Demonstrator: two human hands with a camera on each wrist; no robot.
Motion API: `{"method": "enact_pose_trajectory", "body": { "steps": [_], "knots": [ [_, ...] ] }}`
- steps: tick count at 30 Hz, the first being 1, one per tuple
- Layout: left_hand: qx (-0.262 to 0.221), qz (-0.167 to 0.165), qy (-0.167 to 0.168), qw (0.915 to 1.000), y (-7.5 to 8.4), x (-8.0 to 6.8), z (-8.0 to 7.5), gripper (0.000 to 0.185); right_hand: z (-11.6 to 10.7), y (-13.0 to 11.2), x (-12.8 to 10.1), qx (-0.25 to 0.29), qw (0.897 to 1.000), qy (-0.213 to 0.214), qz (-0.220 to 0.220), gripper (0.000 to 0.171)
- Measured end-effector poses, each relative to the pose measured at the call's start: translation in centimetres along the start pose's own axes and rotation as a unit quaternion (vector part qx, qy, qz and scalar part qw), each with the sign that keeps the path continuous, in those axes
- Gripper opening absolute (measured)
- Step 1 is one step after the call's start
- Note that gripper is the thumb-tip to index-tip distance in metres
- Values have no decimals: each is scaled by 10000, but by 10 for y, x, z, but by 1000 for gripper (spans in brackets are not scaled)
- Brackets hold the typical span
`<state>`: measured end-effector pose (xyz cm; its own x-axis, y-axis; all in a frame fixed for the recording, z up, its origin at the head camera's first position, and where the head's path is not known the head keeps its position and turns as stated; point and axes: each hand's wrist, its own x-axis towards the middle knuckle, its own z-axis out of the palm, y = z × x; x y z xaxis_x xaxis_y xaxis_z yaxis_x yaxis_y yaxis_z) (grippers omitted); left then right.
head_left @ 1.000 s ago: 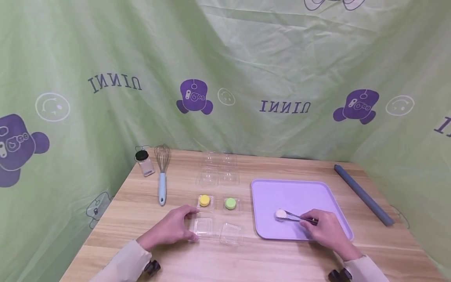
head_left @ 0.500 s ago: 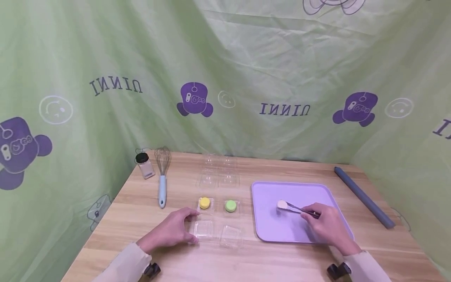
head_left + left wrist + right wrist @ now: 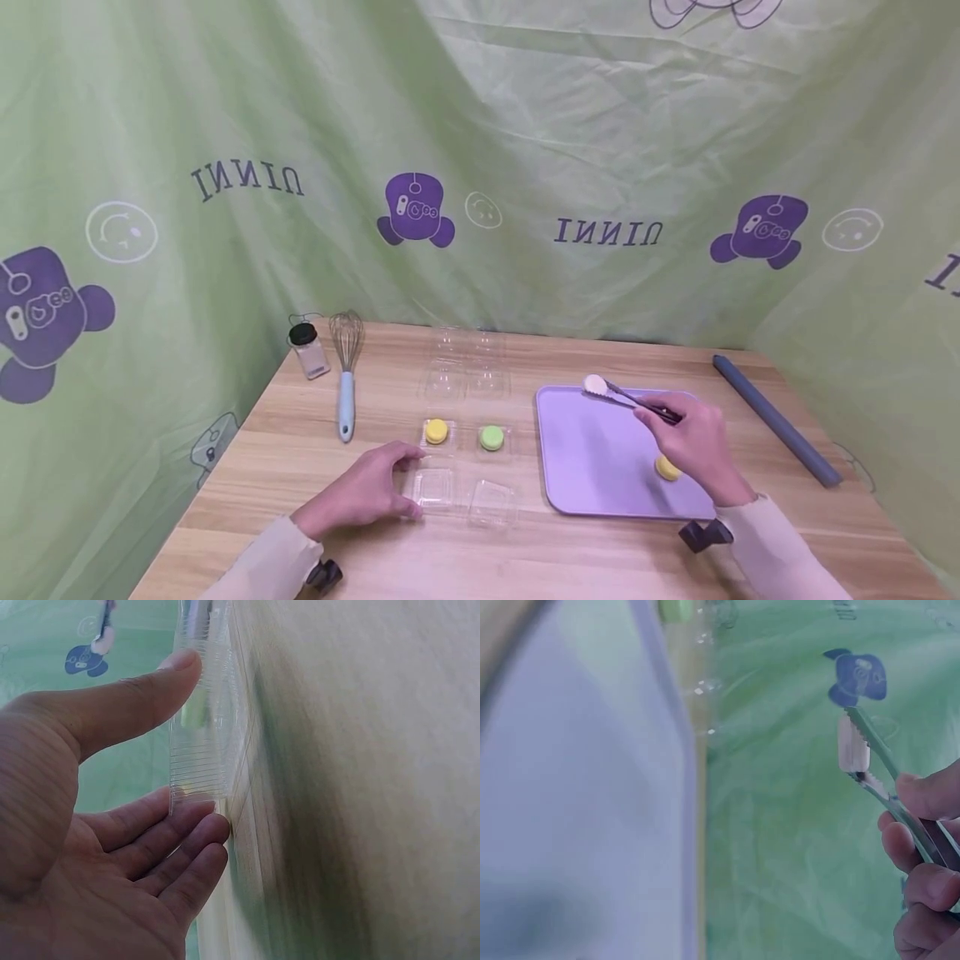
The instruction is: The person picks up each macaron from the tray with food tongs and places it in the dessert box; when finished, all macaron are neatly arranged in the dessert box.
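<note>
My right hand (image 3: 693, 442) grips dark serrated tongs (image 3: 622, 396), raised above the purple tray (image 3: 600, 492). A pale pink macaron (image 3: 595, 385) is clamped between the tongs' tips, as the right wrist view also shows (image 3: 853, 744). On the left, my left hand (image 3: 363, 487) holds the near left side of a clear plastic macaron box (image 3: 433, 487), thumb (image 3: 169, 682) and fingers (image 3: 187, 832) at its edge. In the box's cups sit a yellow macaron (image 3: 436, 431) and a green macaron (image 3: 491, 437). Another yellow macaron (image 3: 667, 468) lies on the tray, partly behind my right hand.
Clear plastic lids or trays (image 3: 465, 375) lie behind the box. A whisk (image 3: 346, 383) with a blue handle and a black-capped jar (image 3: 309, 354) stand at the left. A grey-blue rod (image 3: 776, 421) lies along the right. Green cloth (image 3: 525, 275) hangs at the back.
My right hand has raised the tongs and pink macaron from the tray toward its far edge. A yellow macaron on the tray has come into view. The left hand has stayed put.
</note>
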<state>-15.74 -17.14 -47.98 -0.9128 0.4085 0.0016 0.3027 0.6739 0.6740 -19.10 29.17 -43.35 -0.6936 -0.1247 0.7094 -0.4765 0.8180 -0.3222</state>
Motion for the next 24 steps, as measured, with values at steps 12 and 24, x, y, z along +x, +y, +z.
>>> {"method": "enact_pose_trajectory", "body": {
  "steps": [12, 24],
  "knots": [
    [8, -13, -5, 10000, 1, 1, -1, 81, 2, -30, 23, 464, 9987, 177, -122, 18],
    [66, 53, -14, 10000, -1, 1, 0, 81, 30, -66, 45, 1393, 9861, 158, -892, 20]
  ]
}}
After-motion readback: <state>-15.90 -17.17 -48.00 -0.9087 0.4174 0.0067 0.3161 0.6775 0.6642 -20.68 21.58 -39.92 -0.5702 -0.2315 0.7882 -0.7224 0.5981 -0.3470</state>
